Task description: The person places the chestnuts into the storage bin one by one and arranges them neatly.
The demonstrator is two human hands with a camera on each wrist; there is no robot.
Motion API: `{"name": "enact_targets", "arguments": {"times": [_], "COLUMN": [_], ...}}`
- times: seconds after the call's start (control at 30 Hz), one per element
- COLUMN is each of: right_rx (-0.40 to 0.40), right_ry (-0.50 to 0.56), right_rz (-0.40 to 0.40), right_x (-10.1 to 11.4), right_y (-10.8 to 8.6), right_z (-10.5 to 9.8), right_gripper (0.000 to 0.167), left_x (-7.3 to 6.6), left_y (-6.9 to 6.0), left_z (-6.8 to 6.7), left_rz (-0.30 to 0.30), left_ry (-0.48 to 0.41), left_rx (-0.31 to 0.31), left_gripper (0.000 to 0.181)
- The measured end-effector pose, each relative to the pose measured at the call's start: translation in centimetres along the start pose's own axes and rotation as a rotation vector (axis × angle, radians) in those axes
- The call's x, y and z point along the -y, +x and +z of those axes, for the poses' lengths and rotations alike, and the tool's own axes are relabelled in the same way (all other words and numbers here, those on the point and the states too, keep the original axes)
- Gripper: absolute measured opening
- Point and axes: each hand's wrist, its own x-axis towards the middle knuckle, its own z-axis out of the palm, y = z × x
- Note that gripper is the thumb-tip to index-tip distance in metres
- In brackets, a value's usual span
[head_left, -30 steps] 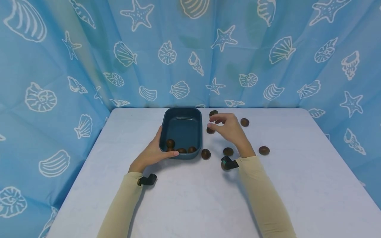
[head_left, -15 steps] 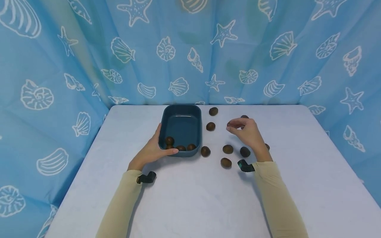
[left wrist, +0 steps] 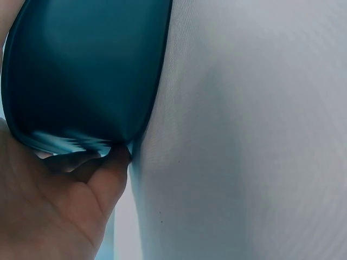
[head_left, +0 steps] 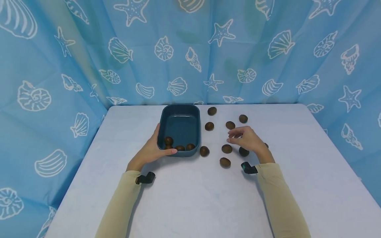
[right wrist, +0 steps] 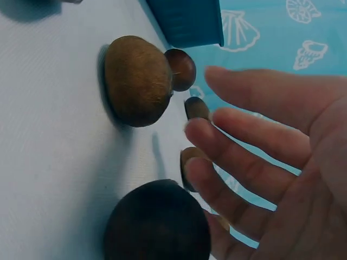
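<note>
While the left hand (head_left: 150, 152) grips the tub (head_left: 182, 127), four nuts (head_left: 190, 146) are in, others (head_left: 225, 162) remain right of it; right hand (head_left: 250, 140) loose, empty.

I see a long, plain, pale khaki left sleeve (head_left: 120, 205) and a matching right sleeve (head_left: 280, 200), lightly creased. The left wrist camera (head_left: 146, 178) is small, black and angular; the black right wrist camera (head_left: 250, 168) shows a green patch (head_left: 244, 167).

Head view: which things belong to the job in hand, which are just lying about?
Likely in the job:
blue dish, gripped by the left hand
brown rounded objects inside it
loose ones near the right hand

Just around:
white table
shell-print curtain
black wrist devices
</note>
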Motion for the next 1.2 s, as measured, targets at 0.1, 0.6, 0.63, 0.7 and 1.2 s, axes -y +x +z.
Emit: {"name": "enact_targets", "arguments": {"times": [0.1, 0.6, 0.63, 0.7, 1.2], "right_rx": [0.061, 0.219, 0.224, 0.230, 0.194], "right_ry": [0.001, -0.032, -0.040, -0.048, -0.111], "right_rz": [-0.022, -0.037, -0.032, -0.020, -0.004], "right_x": [-0.34, -0.07, -0.04, 0.01, 0.15], "right_y": [-0.01, -0.03, -0.02, 0.01, -0.11], "right_z": [0.18, 0.15, 0.17, 0.23, 0.74], "right_gripper": [0.035, 0.037, 0.038, 0.039, 0.030], "left_x": [-0.06, -0.23, -0.19, -0.15, -0.02], "left_y": [-0.12, -0.14, -0.11, -0.04, 0.04], "left_z": [0.04, -0.07, -0.07, -0.05, 0.16], "left_rz": [0.008, 0.068, 0.068, 0.071, 0.075], "left_ry": [-0.008, -0.021, -0.020, -0.020, -0.024], "left_rx": [0.002, -0.016, -0.017, -0.018, -0.015], "left_gripper": [0.132, 0.128, 0.128, 0.128, 0.129]}}
